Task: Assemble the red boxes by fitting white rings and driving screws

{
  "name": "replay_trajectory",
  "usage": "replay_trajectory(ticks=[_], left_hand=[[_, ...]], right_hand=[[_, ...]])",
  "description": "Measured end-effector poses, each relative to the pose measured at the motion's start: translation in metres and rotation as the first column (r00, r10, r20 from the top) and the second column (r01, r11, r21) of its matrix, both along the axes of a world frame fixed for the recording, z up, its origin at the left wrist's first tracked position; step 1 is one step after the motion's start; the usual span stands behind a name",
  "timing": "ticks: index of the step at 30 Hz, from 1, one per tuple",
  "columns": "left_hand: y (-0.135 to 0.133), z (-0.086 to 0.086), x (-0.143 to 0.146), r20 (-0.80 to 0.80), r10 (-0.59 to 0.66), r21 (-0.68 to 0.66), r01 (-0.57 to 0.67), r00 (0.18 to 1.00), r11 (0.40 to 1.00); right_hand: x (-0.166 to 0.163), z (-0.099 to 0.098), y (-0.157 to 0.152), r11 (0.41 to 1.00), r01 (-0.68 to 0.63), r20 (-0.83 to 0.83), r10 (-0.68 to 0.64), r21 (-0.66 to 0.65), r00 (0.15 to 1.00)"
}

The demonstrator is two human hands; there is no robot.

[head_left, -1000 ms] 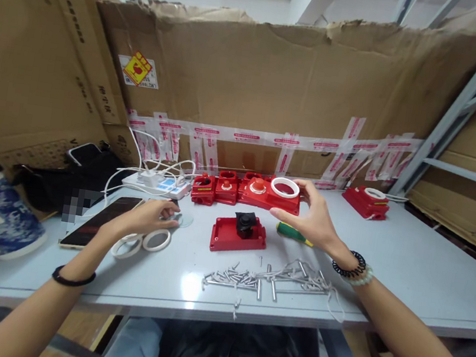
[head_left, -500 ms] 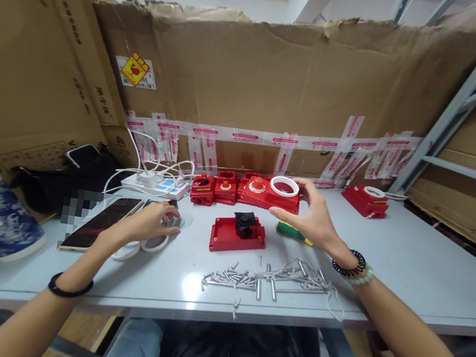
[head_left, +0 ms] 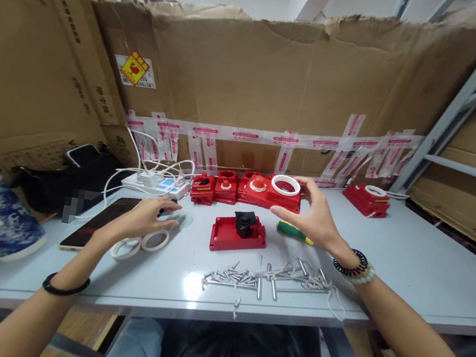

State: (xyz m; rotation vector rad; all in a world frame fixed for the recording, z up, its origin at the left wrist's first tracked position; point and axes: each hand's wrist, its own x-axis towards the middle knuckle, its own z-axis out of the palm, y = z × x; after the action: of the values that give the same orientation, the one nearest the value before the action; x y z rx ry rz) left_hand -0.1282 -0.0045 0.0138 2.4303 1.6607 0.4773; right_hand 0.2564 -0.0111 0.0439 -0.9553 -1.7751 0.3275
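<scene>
A: Hands?
B: L hand (head_left: 149, 218) wide, thumb & fingers apart nr clear disc (head_left: 187, 220), 9 o'clock of red tray (head_left: 223, 243). R hand (head_left: 315, 214) round red housing (head_left: 271, 201), its 3 o'clock end; can't tell if gripping. Housing's tray's 1 o'clock.
A: Risk?
B: Bump housing, white ring (head_left: 284, 193) prob slips.

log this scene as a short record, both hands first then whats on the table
left hand: open, near a clear disc and two white rings; contact unclear
right hand: curved around the right end of a large red housing; grip unclear
on that housing: white ring
centre: red tray with an upright black part
front: loose screws, metal rods
by right thumb: green-handled screwdriver
</scene>
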Motion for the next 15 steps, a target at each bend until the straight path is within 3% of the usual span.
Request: replay_trajectory(ticks=[3,8,11,15], left_hand=[[-0.009,0.019,0.023,0.097,-0.047,0.092,0.038,0.994,0.995],[-0.016,0.048,0.099,0.148,-0.307,0.248,0.265,0.94,0.932],[-0.009,0.049,0.131,0.079,-0.353,0.217,0.329,0.932,0.919],[0.001,0.041,0.142,0.041,-0.362,0.145,0.353,0.931,0.924]], right_hand=[[0.0,0.002,-0.001,1.0,0.01,-0.01,-0.01,0.013,1.0],[0.001,0.005,-0.002,0.998,0.055,-0.04,-0.053,0.036,0.998],[0.001,0.006,-0.001,0.998,0.039,-0.045,-0.037,0.046,0.998],[0.0,0.006,-0.002,0.998,0.031,-0.038,-0.029,0.05,0.999]])
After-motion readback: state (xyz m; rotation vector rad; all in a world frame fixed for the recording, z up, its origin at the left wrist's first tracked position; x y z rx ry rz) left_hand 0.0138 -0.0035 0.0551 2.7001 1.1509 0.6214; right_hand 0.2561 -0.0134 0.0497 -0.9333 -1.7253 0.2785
